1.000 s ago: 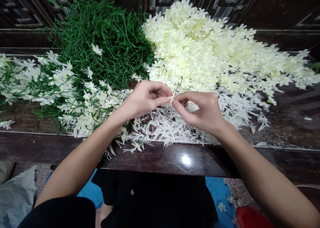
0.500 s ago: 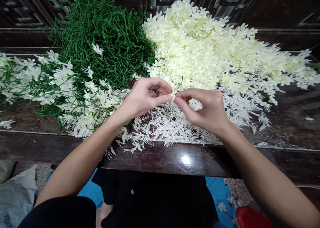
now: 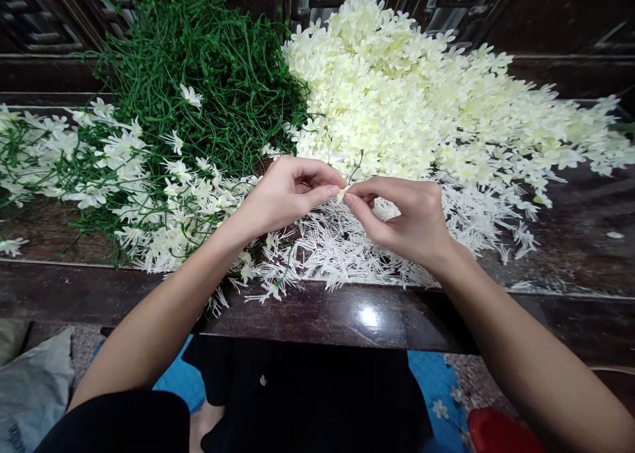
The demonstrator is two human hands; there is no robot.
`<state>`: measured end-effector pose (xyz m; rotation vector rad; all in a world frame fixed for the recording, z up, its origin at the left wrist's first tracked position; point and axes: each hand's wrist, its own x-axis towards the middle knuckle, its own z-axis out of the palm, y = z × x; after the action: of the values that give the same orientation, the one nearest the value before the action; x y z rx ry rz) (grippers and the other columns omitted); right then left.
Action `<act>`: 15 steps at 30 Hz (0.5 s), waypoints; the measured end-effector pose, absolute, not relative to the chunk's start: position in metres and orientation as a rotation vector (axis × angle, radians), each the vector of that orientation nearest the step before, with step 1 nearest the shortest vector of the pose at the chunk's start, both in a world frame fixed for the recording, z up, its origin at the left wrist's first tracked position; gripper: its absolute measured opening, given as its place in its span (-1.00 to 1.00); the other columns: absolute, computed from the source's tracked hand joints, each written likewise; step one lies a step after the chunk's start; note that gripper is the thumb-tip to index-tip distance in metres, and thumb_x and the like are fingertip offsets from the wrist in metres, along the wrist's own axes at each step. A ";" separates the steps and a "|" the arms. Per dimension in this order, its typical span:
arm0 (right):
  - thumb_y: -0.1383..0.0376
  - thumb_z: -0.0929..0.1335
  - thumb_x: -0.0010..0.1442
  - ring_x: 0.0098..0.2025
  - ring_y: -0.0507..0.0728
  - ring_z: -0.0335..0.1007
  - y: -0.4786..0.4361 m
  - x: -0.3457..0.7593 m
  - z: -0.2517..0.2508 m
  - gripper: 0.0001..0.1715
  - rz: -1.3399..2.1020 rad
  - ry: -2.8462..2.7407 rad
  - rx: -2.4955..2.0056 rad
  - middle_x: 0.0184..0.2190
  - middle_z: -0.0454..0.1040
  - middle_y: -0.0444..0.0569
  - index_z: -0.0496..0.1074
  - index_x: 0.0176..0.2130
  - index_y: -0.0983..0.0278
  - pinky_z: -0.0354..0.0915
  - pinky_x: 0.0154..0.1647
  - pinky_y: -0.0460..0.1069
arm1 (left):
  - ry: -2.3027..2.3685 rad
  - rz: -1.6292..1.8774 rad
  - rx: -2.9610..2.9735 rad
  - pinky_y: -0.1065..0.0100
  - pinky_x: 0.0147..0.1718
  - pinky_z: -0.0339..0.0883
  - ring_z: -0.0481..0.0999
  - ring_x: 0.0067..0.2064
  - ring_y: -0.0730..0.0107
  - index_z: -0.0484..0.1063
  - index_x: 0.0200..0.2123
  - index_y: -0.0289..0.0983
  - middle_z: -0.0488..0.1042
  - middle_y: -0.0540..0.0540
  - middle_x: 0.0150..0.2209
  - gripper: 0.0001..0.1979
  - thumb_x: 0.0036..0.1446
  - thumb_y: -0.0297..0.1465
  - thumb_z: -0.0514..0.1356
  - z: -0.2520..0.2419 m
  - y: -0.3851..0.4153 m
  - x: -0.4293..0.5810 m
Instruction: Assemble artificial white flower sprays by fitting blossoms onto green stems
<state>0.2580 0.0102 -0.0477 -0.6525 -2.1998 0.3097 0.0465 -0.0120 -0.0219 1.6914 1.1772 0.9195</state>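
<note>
My left hand (image 3: 285, 195) and my right hand (image 3: 409, 215) meet fingertip to fingertip above the table's middle. Both pinch one small cream artificial flower (image 3: 344, 192) between thumb and forefinger, and a thin green stem (image 3: 355, 165) curls up behind it. Under my hands lies a scatter of white spiky plastic flower centres (image 3: 347, 248). A big heap of cream petals (image 3: 407, 102) rises just behind. A pile of green stems (image 3: 208, 76) sits to the back left.
Stems with white flowers fitted on them (image 3: 114, 175) spread along the left of the dark wooden table (image 3: 347, 314). Carved dark panels (image 3: 546, 16) stand behind. Below are a blue floral mat (image 3: 431, 387), a red thing (image 3: 496, 433) and a grey bag (image 3: 34, 387).
Both hands stay pinched together on the flower. They have risen slightly and the fingers have shifted a little; nothing else has moved.
</note>
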 end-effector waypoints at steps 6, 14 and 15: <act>0.38 0.40 0.33 -0.50 0.10 0.58 0.010 0.260 -0.049 -0.77 0.270 -2.208 -0.679 -0.45 0.67 -0.19 0.62 -0.30 0.09 0.42 -0.56 0.03 | 1.172 0.926 1.674 0.34 -0.23 0.52 0.60 -0.24 0.40 0.65 -0.23 -0.36 0.67 -0.16 -0.23 -0.87 0.17 -0.46 0.30 -0.024 -0.013 0.049; 0.41 0.45 0.32 -0.47 0.11 0.61 0.009 0.259 -0.049 -0.79 0.274 -2.189 -0.655 -0.40 0.70 -0.18 0.63 -0.26 0.09 0.48 -0.52 0.03 | 1.179 0.991 1.656 0.34 -0.16 0.56 0.61 -0.21 0.40 0.62 -0.25 -0.36 0.67 -0.15 -0.21 -0.90 0.16 -0.49 0.31 -0.029 -0.013 0.052; 0.40 0.45 0.33 -0.46 0.12 0.62 0.009 0.259 -0.048 -0.80 0.286 -2.178 -0.670 -0.40 0.70 -0.17 0.64 -0.25 0.09 0.49 -0.51 0.04 | 1.191 1.013 1.655 0.33 -0.14 0.58 0.62 -0.19 0.38 0.62 -0.24 -0.36 0.67 -0.16 -0.20 -0.90 0.15 -0.48 0.31 -0.028 -0.013 0.052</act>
<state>0.2592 0.0092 -0.0481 -0.6695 -2.1780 0.2864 0.0524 -0.0130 -0.0281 1.6552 1.1908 1.0134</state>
